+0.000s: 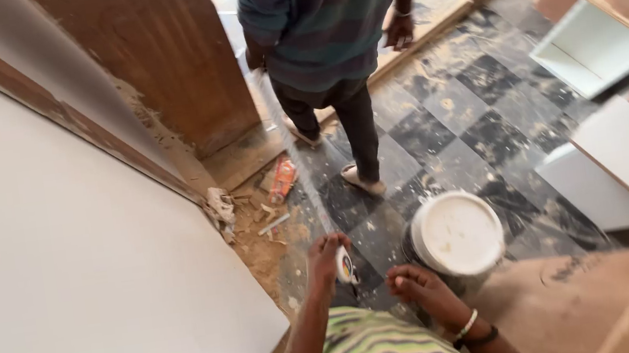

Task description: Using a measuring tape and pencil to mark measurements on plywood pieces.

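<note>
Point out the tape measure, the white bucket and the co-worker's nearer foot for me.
tape measure [344, 266], head view, on its round white case in the left hand.
white bucket [458, 233], head view, middle of its lid.
co-worker's nearer foot [364, 180], head view, on the sandal.

One white bucket [456, 232] stands on the checkered floor [476, 111]. One tape measure [344, 265] is in view. Two people show: the wearer's two hands, left hand [325, 256] and right hand [419, 284], and one co-worker [327, 29]. One large white board [60, 275] lies at the left.

A smooth matt white board [60, 275], a glossy plastic bucket lid [457, 232], and dusty polished checkered floor tiles [476, 111] strewn with rough sawdust.
</note>
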